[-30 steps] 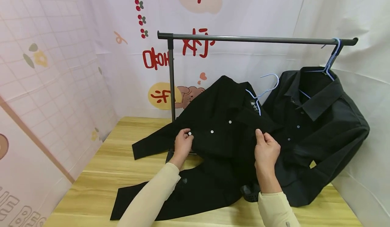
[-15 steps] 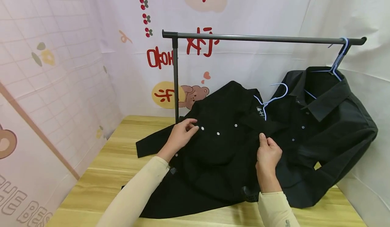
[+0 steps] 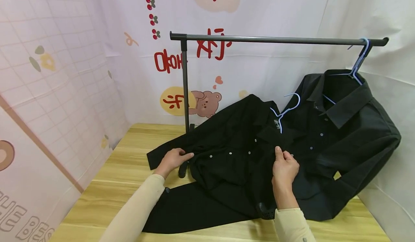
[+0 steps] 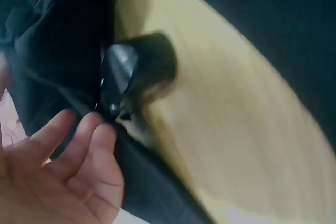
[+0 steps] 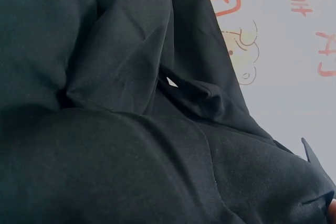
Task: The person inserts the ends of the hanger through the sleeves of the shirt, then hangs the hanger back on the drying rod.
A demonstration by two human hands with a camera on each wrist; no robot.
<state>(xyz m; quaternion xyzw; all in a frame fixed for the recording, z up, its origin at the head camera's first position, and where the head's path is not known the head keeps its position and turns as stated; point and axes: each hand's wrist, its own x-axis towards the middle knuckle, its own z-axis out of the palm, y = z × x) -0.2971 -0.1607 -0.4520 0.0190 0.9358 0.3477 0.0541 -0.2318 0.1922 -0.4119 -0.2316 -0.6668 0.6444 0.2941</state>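
Note:
A black button-up shirt (image 3: 223, 170) lies slanted over the table, a light-blue hanger (image 3: 280, 117) poking out of its collar. White buttons run along its front flap. My right hand (image 3: 285, 168) pinches the cloth below the collar between thumb and fingers. Only a fingertip (image 5: 333, 211) of it shows at the edge of the right wrist view, past a broad fold of black cloth (image 5: 105, 166). My left hand (image 3: 172, 161) is by the shirt's left sleeve and front edge, fingers loosely bent. In the left wrist view its fingers (image 4: 105, 156) hold nothing, close to the cloth.
A dark metal rack bar (image 3: 275, 39) spans the back, its left post (image 3: 185, 87) rising behind the shirt. The rack's foot (image 3: 183, 170) sticks out beside my left hand. A second black shirt (image 3: 350, 137) hangs at right on a blue hanger (image 3: 359, 61). Wooden table (image 3: 107, 184) underneath.
My left hand has released the buttoned edge it pinched and moved down and left. The front flap has sunk lower, and the collar with its hanger sits lower. My right hand keeps its grip.

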